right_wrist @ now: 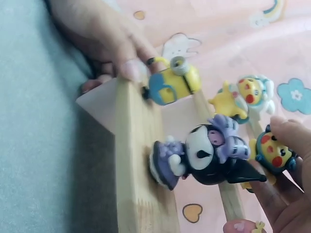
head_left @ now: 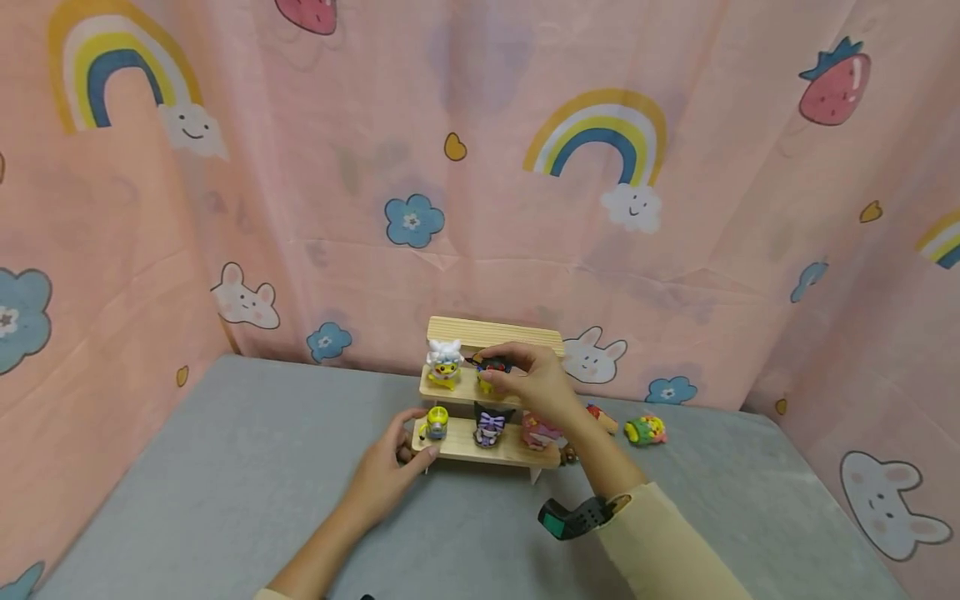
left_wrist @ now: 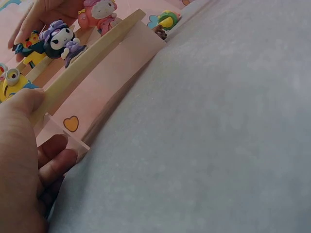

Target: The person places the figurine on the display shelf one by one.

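A stepped wooden display stand [head_left: 495, 455] stands near the back of the table. My left hand [head_left: 381, 473] grips the left end of its lowest shelf, thumb on top and fingers below. On the middle shelf, my right hand [head_left: 542, 382] pinches a yellow figurine with a dark hat [right_wrist: 275, 149] by its head. To its left stands a yellow figurine in a fluffy white hat [head_left: 444, 367]. The lowest shelf bears a Minion figurine [head_left: 436, 423], a black-and-purple figurine with a bow [head_left: 490, 427] and a pink figurine [left_wrist: 101, 15], partly behind my right wrist in the head view.
Right of the stand, a green-and-yellow figurine [head_left: 647, 430] and a red-and-tan one [head_left: 602, 418] lie on the grey table cover [head_left: 247, 492]. A small brown object [head_left: 568, 454] is by the stand's right end. A patterned pink curtain [head_left: 480, 275] hangs behind.
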Demonstrator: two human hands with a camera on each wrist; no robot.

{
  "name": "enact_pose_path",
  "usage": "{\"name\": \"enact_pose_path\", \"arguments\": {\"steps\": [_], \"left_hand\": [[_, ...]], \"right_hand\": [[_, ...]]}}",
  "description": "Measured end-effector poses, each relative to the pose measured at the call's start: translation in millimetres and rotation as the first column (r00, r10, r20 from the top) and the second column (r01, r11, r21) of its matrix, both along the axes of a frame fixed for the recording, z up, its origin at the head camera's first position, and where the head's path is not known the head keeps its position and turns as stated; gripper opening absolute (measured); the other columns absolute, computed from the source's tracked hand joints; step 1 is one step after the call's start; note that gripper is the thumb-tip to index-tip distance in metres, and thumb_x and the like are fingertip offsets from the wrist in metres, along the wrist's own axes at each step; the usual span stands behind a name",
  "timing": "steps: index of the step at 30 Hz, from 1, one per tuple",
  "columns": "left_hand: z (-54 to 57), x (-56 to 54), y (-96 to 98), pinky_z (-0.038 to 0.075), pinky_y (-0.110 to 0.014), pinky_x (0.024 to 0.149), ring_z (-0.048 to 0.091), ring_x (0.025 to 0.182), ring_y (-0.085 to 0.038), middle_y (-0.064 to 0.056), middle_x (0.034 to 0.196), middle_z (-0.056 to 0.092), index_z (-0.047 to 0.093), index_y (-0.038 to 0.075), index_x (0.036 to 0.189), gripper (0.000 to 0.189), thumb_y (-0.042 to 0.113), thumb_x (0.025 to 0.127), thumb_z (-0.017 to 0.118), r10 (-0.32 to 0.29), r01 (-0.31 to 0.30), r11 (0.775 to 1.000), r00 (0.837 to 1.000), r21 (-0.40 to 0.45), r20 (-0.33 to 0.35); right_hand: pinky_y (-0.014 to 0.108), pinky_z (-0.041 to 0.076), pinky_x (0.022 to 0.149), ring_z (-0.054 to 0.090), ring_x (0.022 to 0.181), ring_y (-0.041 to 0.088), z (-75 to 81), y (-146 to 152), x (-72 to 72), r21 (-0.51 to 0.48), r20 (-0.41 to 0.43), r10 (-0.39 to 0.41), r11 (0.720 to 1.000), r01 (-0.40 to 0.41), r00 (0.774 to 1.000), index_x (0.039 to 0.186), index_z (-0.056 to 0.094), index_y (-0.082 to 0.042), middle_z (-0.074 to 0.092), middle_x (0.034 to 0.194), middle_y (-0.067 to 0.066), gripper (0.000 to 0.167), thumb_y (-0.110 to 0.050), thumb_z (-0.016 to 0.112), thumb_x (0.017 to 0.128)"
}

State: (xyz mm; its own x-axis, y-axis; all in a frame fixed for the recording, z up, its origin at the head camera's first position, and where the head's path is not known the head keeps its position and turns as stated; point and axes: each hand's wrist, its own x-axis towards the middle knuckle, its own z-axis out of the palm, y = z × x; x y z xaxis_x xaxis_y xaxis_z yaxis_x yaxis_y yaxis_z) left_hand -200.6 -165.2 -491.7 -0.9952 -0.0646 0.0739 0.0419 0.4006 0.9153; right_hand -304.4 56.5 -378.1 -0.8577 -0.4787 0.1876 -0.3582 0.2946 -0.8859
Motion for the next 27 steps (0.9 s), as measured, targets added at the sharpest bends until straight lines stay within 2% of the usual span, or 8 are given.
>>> {"name": "enact_pose_path", "arguments": {"steps": [4,8,11,17,21,27], "left_hand": [[-0.3,0.1,0.8,0.041,-0.024,0.060,0.054,0.066,-0.008,0.004,0.078,0.059,0.048,0.027,0.143,0.057,0.033,0.093,0.074,-0.002,0.002,1.000,1.000,0.005,-0.008],[-1.4,-0.3,0.4,0.040,-0.023,0.060,0.052,0.065,-0.008,0.003,0.077,0.058,0.049,0.026,0.143,0.057,0.032,0.092,0.075,-0.001,0.001,1.000,1.000,0.006,-0.021],[-1.7,-0.7,-0.3,0.040,-0.024,0.060,0.052,0.066,-0.007,0.003,0.077,0.057,0.049,0.025,0.144,0.057,0.032,0.093,0.074,-0.002,0.002,1.000,0.999,0.011,-0.032],[-1.7,-0.6,-2.0,0.040,-0.024,0.061,0.052,0.066,-0.008,0.003,0.078,0.059,0.049,0.025,0.143,0.056,0.030,0.093,0.074,-0.001,0.001,1.000,0.999,0.014,-0.032],[-1.0,-0.1,-1.7,0.041,-0.023,0.061,0.052,0.067,-0.008,0.003,0.078,0.059,0.049,0.024,0.143,0.057,0.030,0.093,0.074,-0.002,0.002,1.000,1.000,0.009,-0.024],[1.0,0.6,-0.5,0.039,-0.024,0.060,0.050,0.067,-0.007,0.003,0.078,0.057,0.050,0.023,0.143,0.056,0.032,0.093,0.074,-0.006,0.006,1.000,0.999,0.007,-0.034]], "right_hand": [[0.038,0.057,0.090,0.067,0.105,0.020,2.0,1.4,3.8,0.095,-0.039,-0.024,0.995,0.028,0.999,0.126,0.070,-0.008,0.070,0.129,0.010,0.037,-0.019,0.076,0.092],[0.039,0.057,0.091,0.065,0.117,0.024,6.6,4.8,6.5,0.151,-0.032,-0.016,0.988,0.021,0.999,0.130,0.068,-0.012,0.066,0.136,0.006,0.039,-0.017,0.075,0.092],[0.036,0.059,0.085,0.066,0.117,0.026,7.1,6.1,6.7,0.165,-0.035,-0.015,0.986,0.021,0.999,0.131,0.068,-0.014,0.065,0.137,0.005,0.040,-0.017,0.075,0.092],[0.039,0.057,0.090,0.068,0.109,0.022,3.6,2.5,4.3,0.163,-0.099,-0.030,0.986,0.046,0.995,0.128,0.070,-0.014,0.072,0.127,0.005,0.040,-0.021,0.078,0.090],[0.042,0.056,0.093,0.068,0.109,0.022,4.0,2.4,4.8,0.156,-0.091,-0.022,0.987,0.036,0.996,0.128,0.069,-0.013,0.072,0.125,0.006,0.039,-0.017,0.077,0.090],[0.040,0.057,0.093,0.067,0.114,0.024,6.1,4.6,4.7,0.153,-0.061,0.016,0.988,-0.007,0.998,0.129,0.068,-0.015,0.069,0.129,0.008,0.037,-0.012,0.074,0.092]]}}
